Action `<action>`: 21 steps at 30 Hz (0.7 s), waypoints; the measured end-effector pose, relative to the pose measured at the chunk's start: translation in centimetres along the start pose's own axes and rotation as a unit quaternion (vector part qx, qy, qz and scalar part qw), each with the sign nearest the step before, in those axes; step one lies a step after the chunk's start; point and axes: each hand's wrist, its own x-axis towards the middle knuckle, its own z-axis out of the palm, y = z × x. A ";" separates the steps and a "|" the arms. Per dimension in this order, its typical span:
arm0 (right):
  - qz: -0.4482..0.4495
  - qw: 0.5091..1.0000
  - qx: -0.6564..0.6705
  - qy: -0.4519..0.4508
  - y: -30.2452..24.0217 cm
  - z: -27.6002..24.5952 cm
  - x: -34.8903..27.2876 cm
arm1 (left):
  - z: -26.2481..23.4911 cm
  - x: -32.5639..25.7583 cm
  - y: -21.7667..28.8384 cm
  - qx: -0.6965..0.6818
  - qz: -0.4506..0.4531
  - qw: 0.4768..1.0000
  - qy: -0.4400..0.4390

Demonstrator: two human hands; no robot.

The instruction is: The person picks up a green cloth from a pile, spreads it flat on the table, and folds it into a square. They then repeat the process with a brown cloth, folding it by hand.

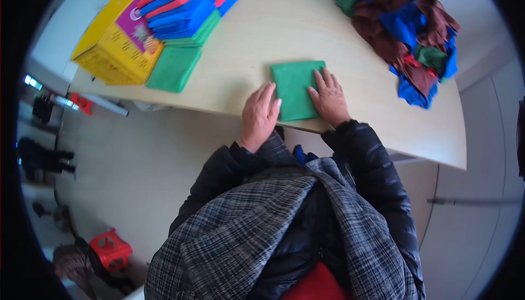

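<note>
Green and folded into a neat rectangle, the cloth [296, 89] lies flat near the front edge of the pale wooden desk [284, 21], its long axis running away from the person. The left hand [258, 115] rests flat and open at its near left corner, while the right hand [329, 96] presses flat with spread fingers on its right edge, so both flank it about equally. A stack of folded cloths [183, 4] sits far left, a loose heap of cloths [402, 21] far right.
</note>
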 end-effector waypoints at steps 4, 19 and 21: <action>-0.054 0.998 0.017 -0.013 -1.9 0.3 -0.9 | -3.5 -4.6 -0.2 -0.111 -0.248 0.960 -0.073; -0.117 0.979 0.166 -0.028 -4.4 0.6 -3.9 | -10.3 -5.6 -7.9 -0.618 -0.442 0.647 0.064; -0.120 0.988 0.098 -0.009 -2.8 0.4 -4.6 | -13.3 -3.4 -9.9 -0.588 -0.420 0.681 0.118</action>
